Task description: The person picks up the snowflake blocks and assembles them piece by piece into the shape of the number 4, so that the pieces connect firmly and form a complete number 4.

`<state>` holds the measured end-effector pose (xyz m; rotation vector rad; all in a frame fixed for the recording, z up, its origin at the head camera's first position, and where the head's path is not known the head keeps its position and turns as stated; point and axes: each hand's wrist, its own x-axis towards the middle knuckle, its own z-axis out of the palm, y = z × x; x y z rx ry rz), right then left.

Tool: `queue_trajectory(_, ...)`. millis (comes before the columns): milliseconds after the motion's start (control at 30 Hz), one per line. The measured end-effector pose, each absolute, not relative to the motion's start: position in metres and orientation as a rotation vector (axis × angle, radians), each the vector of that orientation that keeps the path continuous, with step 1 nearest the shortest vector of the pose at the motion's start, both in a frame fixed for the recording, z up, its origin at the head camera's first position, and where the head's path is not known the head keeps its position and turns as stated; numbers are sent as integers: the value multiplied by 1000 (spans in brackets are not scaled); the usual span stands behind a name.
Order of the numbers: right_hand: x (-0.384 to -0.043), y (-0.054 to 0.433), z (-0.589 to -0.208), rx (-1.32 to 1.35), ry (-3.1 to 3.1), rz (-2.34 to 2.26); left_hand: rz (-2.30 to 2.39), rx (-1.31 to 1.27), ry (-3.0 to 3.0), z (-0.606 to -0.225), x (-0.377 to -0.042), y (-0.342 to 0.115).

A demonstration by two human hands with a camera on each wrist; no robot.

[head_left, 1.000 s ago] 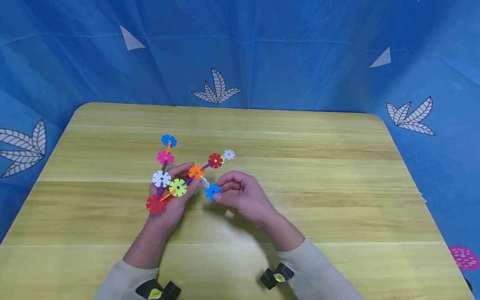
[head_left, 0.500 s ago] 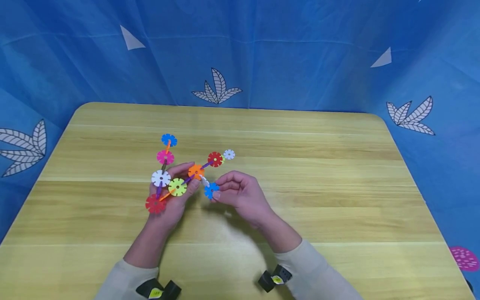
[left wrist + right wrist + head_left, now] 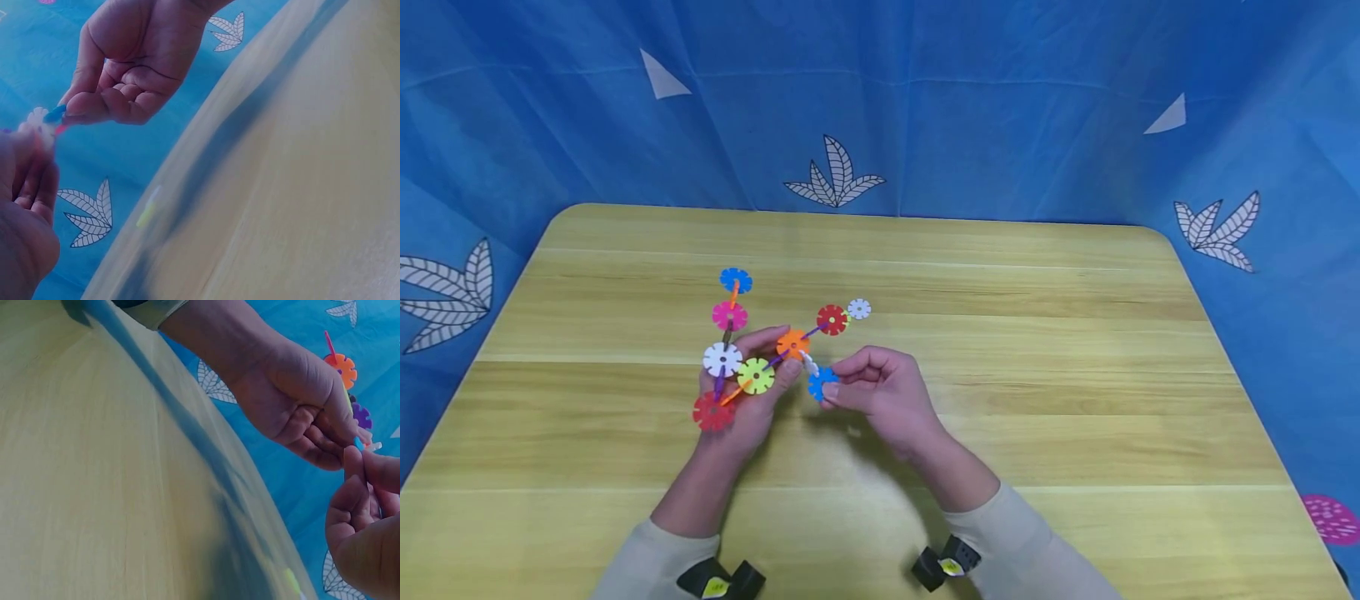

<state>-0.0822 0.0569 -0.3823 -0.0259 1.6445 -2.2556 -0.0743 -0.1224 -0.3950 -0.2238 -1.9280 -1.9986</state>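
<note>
A branching chain of interlocking snowflake discs (image 3: 756, 376) lies over my left hand (image 3: 754, 417), whose thumb and fingers hold it near the orange disc (image 3: 793, 344). One branch runs up to a small blue disc (image 3: 736, 280); another ends in a pale disc (image 3: 859, 309) on the right. The thumb and forefinger of my right hand (image 3: 887, 393) pinch a blue disc (image 3: 822, 383) against the edge-on white disc (image 3: 810, 364) below the orange one. In the right wrist view, fingertips cover most of this blue disc (image 3: 358, 443), right at the left thumb.
Both hands are above the wooden table (image 3: 1075, 375). Patterned blue cloth (image 3: 925, 125) hangs behind and beside it. Each sleeve carries a black wrist camera (image 3: 722, 579). A small yellow-and-white spot (image 3: 149, 209) shows near the table edge in the left wrist view.
My right hand has shifted slightly left with the blue disc, closer to the white disc. The left hand and the rest of the chain have barely moved.
</note>
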Motion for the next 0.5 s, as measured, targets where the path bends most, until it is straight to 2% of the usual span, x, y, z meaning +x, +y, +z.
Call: queue_trajectory(500,-80,48,-378,77,1647,-2312,-1920,-229,-1864,-398,-74,-117)
